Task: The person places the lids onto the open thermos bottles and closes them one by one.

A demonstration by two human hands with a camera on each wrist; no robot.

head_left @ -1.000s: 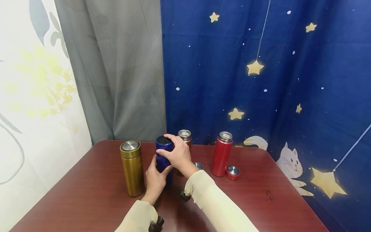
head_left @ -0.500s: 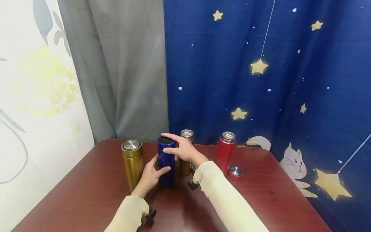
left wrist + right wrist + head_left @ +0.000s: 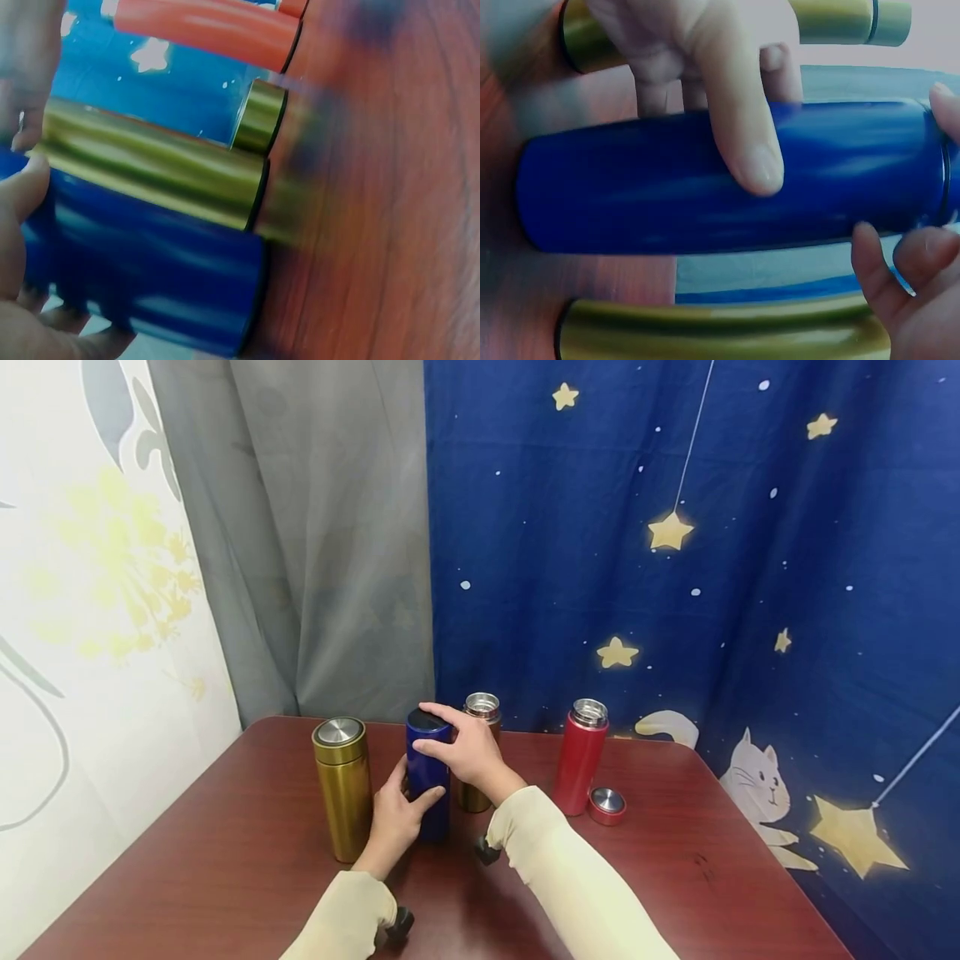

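Note:
A blue thermos bottle (image 3: 426,768) with a black-topped lid (image 3: 427,720) stands upright on the table. My left hand (image 3: 396,820) holds its body from the left, thumb across the front, as the right wrist view also shows. My right hand (image 3: 472,752) grips the lid at the top, index finger over the far rim and thumb at the near side. Close on the left stands a gold thermos bottle (image 3: 347,802) with its lid on. Partly hidden behind my right hand is an uncapped bronze-gold bottle (image 3: 474,797); its gold lid (image 3: 261,116) lies beside it in the left wrist view.
An uncapped red thermos bottle (image 3: 580,764) stands at the right, with its red lid (image 3: 607,806) on the table beside it. The reddish-brown table (image 3: 217,860) ends at a rounded back edge before grey and blue curtains (image 3: 540,568).
My right wrist has swung slightly outward to the right around the lid. My left hand shifted away to the left and then back a little on the body. The blue bottle stays upright.

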